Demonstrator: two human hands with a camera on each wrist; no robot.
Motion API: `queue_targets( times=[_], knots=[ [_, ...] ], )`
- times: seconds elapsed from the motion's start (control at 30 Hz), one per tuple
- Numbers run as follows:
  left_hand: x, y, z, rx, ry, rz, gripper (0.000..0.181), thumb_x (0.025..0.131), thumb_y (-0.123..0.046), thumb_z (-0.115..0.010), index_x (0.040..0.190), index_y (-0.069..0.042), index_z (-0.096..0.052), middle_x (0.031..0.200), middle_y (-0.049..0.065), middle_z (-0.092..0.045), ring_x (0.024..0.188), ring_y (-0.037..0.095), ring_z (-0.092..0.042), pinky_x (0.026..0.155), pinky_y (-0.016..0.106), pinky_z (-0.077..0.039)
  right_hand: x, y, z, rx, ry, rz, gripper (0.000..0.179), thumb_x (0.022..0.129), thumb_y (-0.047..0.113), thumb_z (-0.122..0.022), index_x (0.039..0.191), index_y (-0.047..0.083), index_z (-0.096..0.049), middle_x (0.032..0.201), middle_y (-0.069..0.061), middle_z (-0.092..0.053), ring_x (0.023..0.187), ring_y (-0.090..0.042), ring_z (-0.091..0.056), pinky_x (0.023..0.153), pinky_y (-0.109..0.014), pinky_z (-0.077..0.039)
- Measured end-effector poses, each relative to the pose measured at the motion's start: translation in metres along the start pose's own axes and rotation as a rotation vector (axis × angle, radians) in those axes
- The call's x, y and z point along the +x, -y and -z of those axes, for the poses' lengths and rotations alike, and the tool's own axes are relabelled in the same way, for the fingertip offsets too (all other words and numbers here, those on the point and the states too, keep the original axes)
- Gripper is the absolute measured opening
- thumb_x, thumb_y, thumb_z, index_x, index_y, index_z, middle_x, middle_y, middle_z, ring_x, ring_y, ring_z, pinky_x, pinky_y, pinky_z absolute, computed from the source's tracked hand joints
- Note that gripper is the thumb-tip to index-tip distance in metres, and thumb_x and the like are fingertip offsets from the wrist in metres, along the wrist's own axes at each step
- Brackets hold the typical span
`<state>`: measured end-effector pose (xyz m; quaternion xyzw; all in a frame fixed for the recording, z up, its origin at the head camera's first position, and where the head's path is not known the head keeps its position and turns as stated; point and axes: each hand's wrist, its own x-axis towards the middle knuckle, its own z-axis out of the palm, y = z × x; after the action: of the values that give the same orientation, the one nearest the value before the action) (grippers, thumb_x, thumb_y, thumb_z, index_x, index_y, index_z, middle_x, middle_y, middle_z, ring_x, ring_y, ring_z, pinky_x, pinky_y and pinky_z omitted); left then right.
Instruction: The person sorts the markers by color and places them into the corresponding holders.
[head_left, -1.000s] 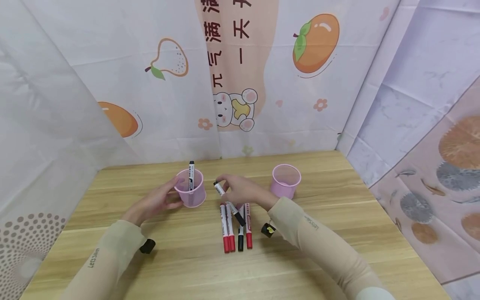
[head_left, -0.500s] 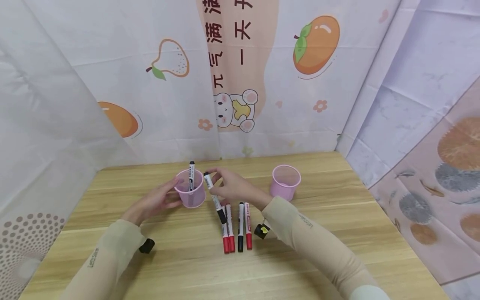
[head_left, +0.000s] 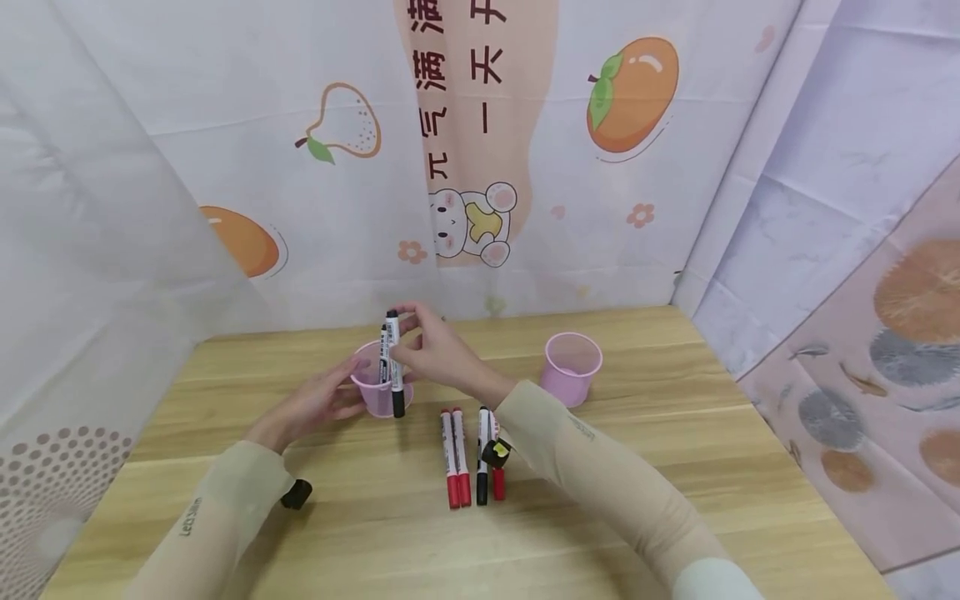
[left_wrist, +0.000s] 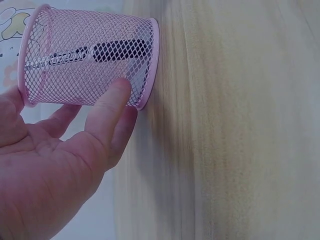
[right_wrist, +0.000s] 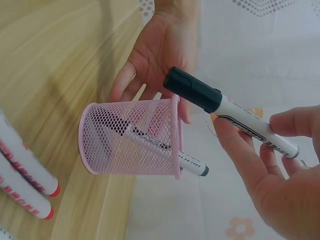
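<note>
At the left, a pink mesh pen cup (head_left: 377, 400) stands upright, with a black-capped marker (right_wrist: 192, 164) leaning inside it. My left hand (head_left: 315, 404) holds the cup from its left side, fingers round the lower wall, as the left wrist view (left_wrist: 107, 107) shows. Between thumb and fingers, my right hand (head_left: 438, 350) pinches a second black-capped marker (right_wrist: 245, 120). In the right wrist view this marker is tilted, its cap beside the cup's rim and outside the cup.
Two red-capped markers (head_left: 453, 458) lie side by side on the wooden table (head_left: 360, 533). Right of them lie a black-capped marker (head_left: 482, 458) and another red-capped marker (head_left: 499, 483), partly hidden by the right wrist camera (head_left: 496, 452). A second pink mesh cup (head_left: 572, 375) stands at the back right.
My right hand has carried its black-capped marker up and left, from above the row of markers to the left cup, turning it more upright. The left hand has stayed at the cup.
</note>
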<state>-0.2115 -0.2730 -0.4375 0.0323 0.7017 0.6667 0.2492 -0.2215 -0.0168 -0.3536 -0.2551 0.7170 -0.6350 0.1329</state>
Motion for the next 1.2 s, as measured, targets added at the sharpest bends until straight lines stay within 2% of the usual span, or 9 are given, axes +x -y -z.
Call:
queue_targets(
  times=[0.13,0.33,0.47,0.6,0.77,1.03,1.2],
  knots=[
    [0.003,-0.001,-0.001,-0.007,0.004,-0.015,0.079,0.109,-0.053,-0.032,0.16,0.003,-0.011,0.16,0.032,-0.018,0.146,0.048,-0.027,0.112,0.043,-0.042,0.009,0.002,-0.003,0.034,-0.019,0.018,0.057,0.094,-0.003,-0.064,0.145,0.011,-0.041,0.119,-0.012,-0.057,0.085,-0.023,-0.067,0.073,-0.053,-0.063],
    [0.005,-0.003,-0.003,-0.008,-0.003,0.001,0.079,0.108,-0.055,-0.033,0.161,0.001,-0.013,0.159,0.031,-0.021,0.145,0.047,-0.029,0.109,0.04,-0.046,0.014,0.005,-0.008,0.106,-0.002,0.001,0.058,0.096,-0.004,-0.063,0.146,0.011,-0.039,0.119,-0.013,-0.055,0.089,-0.026,-0.067,0.075,-0.058,-0.062],
    [0.004,-0.002,-0.003,-0.011,-0.01,-0.008,0.079,0.108,-0.055,-0.032,0.161,0.0,-0.013,0.159,0.032,-0.021,0.145,0.049,-0.028,0.111,0.041,-0.044,0.019,0.005,-0.011,0.085,-0.035,0.022,0.058,0.096,-0.002,-0.065,0.147,0.012,-0.039,0.117,-0.01,-0.057,0.088,-0.023,-0.066,0.076,-0.053,-0.063],
    [0.002,0.001,-0.003,-0.009,-0.027,0.002,0.08,0.107,-0.056,-0.033,0.161,0.001,-0.013,0.159,0.032,-0.021,0.145,0.05,-0.028,0.112,0.045,-0.042,0.025,0.002,-0.014,0.115,-0.054,0.025,0.059,0.096,-0.001,-0.065,0.148,0.012,-0.038,0.115,-0.01,-0.056,0.087,-0.022,-0.065,0.077,-0.051,-0.063],
    [0.002,0.003,-0.005,-0.019,-0.033,0.02,0.081,0.107,-0.058,-0.034,0.161,-0.002,-0.013,0.16,0.031,-0.019,0.145,0.05,-0.027,0.113,0.046,-0.041,0.028,-0.002,-0.016,0.183,-0.07,0.027,0.059,0.096,-0.004,-0.063,0.146,0.014,-0.038,0.114,-0.011,-0.053,0.086,-0.022,-0.064,0.08,-0.059,-0.061],
    [0.001,0.002,-0.007,-0.034,-0.042,0.019,0.079,0.107,-0.056,-0.034,0.162,-0.003,-0.012,0.16,0.031,-0.019,0.145,0.05,-0.027,0.113,0.046,-0.041,0.032,0.0,-0.022,0.063,-0.13,0.108,0.058,0.095,-0.007,-0.063,0.146,0.009,-0.039,0.113,-0.009,-0.055,0.082,-0.018,-0.066,0.074,-0.049,-0.064],
    [0.0,0.002,-0.005,-0.032,-0.046,0.017,0.078,0.106,-0.057,-0.035,0.163,-0.009,-0.012,0.16,0.031,-0.02,0.145,0.049,-0.027,0.113,0.045,-0.041,0.036,-0.001,-0.025,0.071,-0.157,0.141,0.058,0.096,-0.007,-0.06,0.147,0.007,-0.038,0.114,-0.01,-0.054,0.082,-0.017,-0.065,0.077,-0.052,-0.063]
  ],
)
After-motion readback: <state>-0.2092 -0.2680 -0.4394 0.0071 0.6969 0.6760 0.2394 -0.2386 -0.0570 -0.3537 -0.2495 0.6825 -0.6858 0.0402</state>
